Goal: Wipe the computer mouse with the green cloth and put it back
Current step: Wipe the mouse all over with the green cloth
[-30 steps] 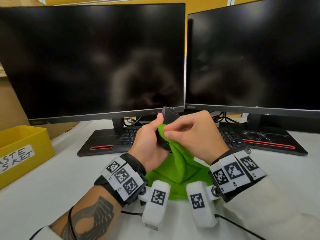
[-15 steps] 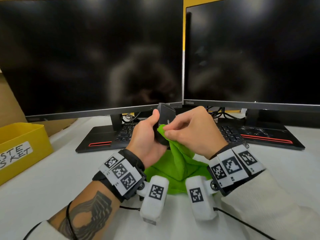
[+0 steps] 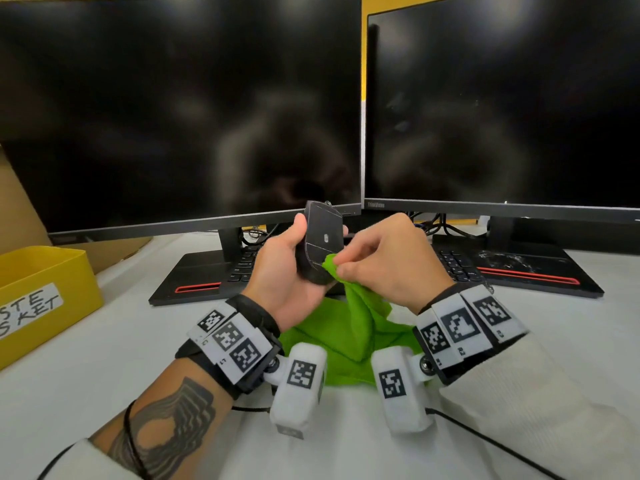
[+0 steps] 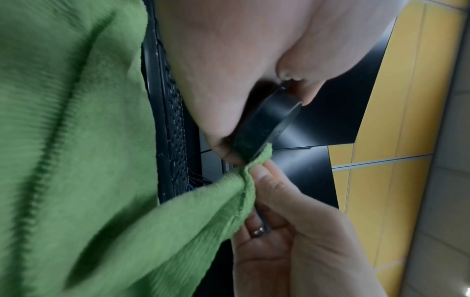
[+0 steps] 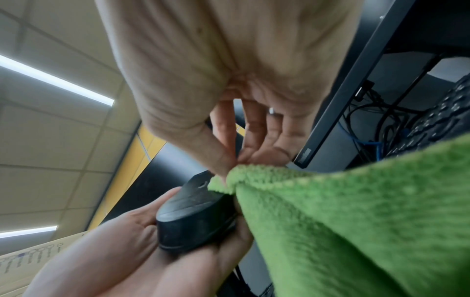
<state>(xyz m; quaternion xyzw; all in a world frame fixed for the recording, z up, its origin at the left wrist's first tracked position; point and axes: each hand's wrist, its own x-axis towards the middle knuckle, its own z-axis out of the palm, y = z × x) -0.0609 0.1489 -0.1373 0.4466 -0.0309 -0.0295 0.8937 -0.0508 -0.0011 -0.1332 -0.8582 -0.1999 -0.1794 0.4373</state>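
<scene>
A black computer mouse [image 3: 320, 240] stands on end above the desk, its underside facing me, gripped by my left hand [image 3: 294, 268] with the thumb on its left side and fingers behind. My right hand [image 3: 377, 261] pinches a fold of the green cloth [image 3: 349, 327] and presses it against the mouse's lower right edge. The rest of the cloth hangs down and lies on the white desk between my wrists. In the left wrist view the mouse [image 4: 264, 124] meets the cloth [image 4: 101, 180] at its tip. In the right wrist view the mouse [image 5: 193, 213] touches the pinched cloth [image 5: 343, 221].
Two dark monitors [image 3: 180, 109] [image 3: 502, 105] stand close behind my hands, with black keyboards [image 3: 242, 265] [image 3: 460, 268] on their bases. A yellow labelled bin [image 3: 41, 299] sits at the left. A cardboard box [image 3: 17, 209] is behind it. Thin black cables [image 3: 485, 441] cross the desk [image 3: 104, 358] near me.
My left hand has turned the mouse so more of its underside faces me. The cloth pinched in my right hand has slid lower along the mouse's edge.
</scene>
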